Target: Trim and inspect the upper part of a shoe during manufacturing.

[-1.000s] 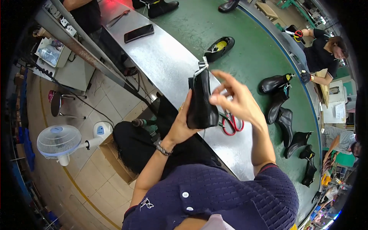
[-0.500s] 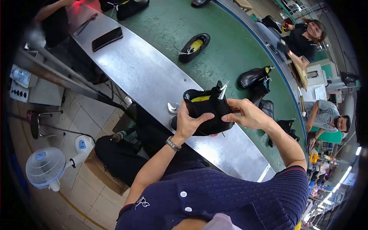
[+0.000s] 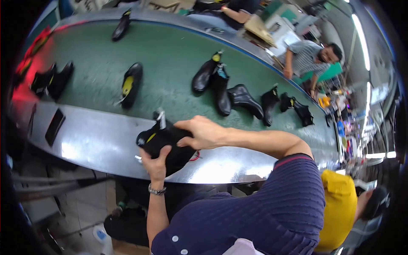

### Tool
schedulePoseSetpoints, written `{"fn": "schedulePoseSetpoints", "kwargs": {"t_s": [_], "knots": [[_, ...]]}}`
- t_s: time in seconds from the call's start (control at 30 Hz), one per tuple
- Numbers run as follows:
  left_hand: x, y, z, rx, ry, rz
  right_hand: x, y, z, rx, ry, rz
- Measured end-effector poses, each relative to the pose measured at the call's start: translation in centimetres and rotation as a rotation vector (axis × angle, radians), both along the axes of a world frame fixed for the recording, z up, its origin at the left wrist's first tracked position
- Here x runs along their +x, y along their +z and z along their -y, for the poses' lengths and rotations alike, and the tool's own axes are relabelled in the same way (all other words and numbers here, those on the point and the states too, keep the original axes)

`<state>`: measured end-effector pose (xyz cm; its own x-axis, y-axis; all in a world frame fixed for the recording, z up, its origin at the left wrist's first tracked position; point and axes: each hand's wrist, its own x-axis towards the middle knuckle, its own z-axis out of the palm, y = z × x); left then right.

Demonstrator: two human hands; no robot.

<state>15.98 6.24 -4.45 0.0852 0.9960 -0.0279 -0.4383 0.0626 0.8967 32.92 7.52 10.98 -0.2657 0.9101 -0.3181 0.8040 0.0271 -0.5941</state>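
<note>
I hold a black ankle boot [image 3: 172, 146] above the metal edge strip of the workbench. Yellow shows inside its opening, and a whitish tag or tie [image 3: 160, 118] sticks up from its top. My left hand [image 3: 155, 163], with a metal band on the wrist, grips the boot near the opening, thumb along its side. From the right, my right hand [image 3: 202, 132] is closed on the boot's other side, thumb pressed to it. The boot's far side and several fingertips are hidden. A small red loop [image 3: 195, 156] shows beside the boot, over the metal.
On the green conveyor belt [image 3: 170, 46] stand several black boots [image 3: 244, 100] and a black shoe with a yellow inside [image 3: 131, 85]. A dark phone [image 3: 55, 127] lies on the metal strip [image 3: 97, 140] at left. Across the belt sits a person in a checked shirt [image 3: 310, 57].
My view has swung to the right, so the scene has shifted and turned. The boot stays in both hands and looks tilted differently. A person in yellow now shows at right.
</note>
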Motion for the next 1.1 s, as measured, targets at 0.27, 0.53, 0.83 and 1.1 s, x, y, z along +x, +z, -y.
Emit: {"fn": "schedulePoseSetpoints", "kwargs": {"t_s": [0.27, 0.53, 0.83, 1.1], "knots": [[-2.2, 2.8, 0.8, 0.101, 0.014, -0.117, -1.2, -0.3, 2.4, 0.113, -0.034, 0.069], [-5.0, 0.4, 4.4, 0.345, -0.163, -0.611, -4.5, -0.6, 4.4, 0.314, 0.049, 0.022], [-9.9, 1.3, 7.3, -0.082, -0.221, -0.38, -6.9, -3.4, 6.1, 0.562, 0.273, -0.511], [-12.2, 0.7, 9.7, 0.224, -0.015, -0.214, -9.3, -4.1, 6.3, 0.382, 0.441, -0.617]]}}
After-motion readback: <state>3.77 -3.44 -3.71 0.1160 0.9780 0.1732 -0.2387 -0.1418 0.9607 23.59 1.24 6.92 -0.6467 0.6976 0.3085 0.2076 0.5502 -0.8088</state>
